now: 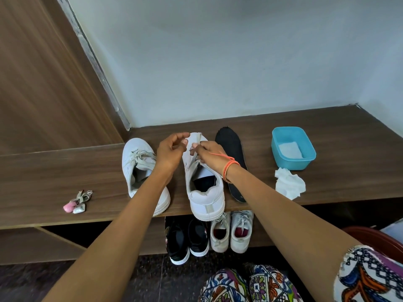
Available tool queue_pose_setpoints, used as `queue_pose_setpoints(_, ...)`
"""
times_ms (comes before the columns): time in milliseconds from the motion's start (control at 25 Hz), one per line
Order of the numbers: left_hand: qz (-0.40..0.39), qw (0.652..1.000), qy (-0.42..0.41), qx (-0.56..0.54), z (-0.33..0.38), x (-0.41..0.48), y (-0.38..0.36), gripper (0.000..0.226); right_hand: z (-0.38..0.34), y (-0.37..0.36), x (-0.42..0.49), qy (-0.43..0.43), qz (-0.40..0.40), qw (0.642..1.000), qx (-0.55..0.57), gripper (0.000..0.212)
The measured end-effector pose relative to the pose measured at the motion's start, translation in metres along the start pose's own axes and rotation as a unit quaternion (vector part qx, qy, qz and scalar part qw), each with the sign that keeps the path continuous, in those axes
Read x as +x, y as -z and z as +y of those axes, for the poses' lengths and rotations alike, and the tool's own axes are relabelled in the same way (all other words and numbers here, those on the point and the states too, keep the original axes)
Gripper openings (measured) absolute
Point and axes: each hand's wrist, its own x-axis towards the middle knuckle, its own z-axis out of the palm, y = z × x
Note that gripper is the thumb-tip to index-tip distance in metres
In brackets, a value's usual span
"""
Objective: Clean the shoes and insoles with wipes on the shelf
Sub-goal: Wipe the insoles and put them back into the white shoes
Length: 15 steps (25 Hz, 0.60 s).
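Observation:
Two white sneakers stand on the brown shelf (65, 171). The left sneaker (139, 168) is laced and lies under my left forearm. Over the front of the right sneaker (205, 192), my left hand (171, 150) has its fingers curled by the toe and my right hand (209, 156) pinches the laces near the tongue. A dark insole shows inside this shoe. A black insole (232, 149) lies flat just right of it. A blue tub (293, 148) with folded white wipes sits further right, with a crumpled used wipe (289, 184) in front of it.
A pink and silver keychain (77, 201) lies on the shelf at the left. Below the shelf stand a black pair (187, 240) and a whitish pair (231, 232) of shoes. A wooden panel rises at the left and a pale wall behind.

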Motion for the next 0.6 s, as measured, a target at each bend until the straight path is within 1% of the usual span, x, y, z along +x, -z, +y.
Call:
queue_pose_setpoints(80, -0.038, 0.999, 0.0, 0.004, -0.007, -0.005, 0.0, 0.026, 0.001, 0.002, 0.0, -0.022, 0.001, 0.999, 0.04, 0.037)
queue_pose_setpoints(160, -0.059, 0.998, 0.005, -0.011, -0.009, -0.011, -0.001, 0.026, 0.002, 0.004, 0.0, -0.023, -0.001, 0.999, 0.039, 0.035)
queue_pose_setpoints(240, -0.042, 0.999, 0.019, -0.017, -0.011, -0.01, -0.002, 0.018, 0.003, 0.005, -0.001, -0.018, 0.001, 0.999, 0.041, 0.031)
queue_pose_setpoints(320, -0.034, 0.999, 0.028, -0.017, -0.011, -0.008, -0.002, 0.005, 0.004, 0.005, -0.001, -0.016, 0.018, 0.998, 0.061, 0.016)
queue_pose_setpoints(360, -0.042, 0.999, 0.028, -0.017, -0.01, -0.009, -0.002, 0.008, 0.005, 0.005, -0.001, -0.016, 0.034, 0.996, 0.078, 0.013)
queue_pose_setpoints(480, -0.076, 0.997, 0.027, -0.021, -0.01, -0.012, -0.003, 0.016, 0.007, 0.006, 0.0, -0.013, 0.087, 0.988, 0.126, 0.016)
queue_pose_setpoints(520, -0.071, 0.997, 0.031, -0.023, -0.012, -0.012, -0.004, 0.017, 0.007, 0.005, 0.0, -0.007, 0.099, 0.987, 0.128, 0.017)
queue_pose_setpoints(600, -0.048, 0.997, 0.043, -0.029, -0.015, -0.012, -0.004, 0.018, 0.009, 0.001, 0.002, 0.01, 0.12, 0.988, 0.095, 0.022)
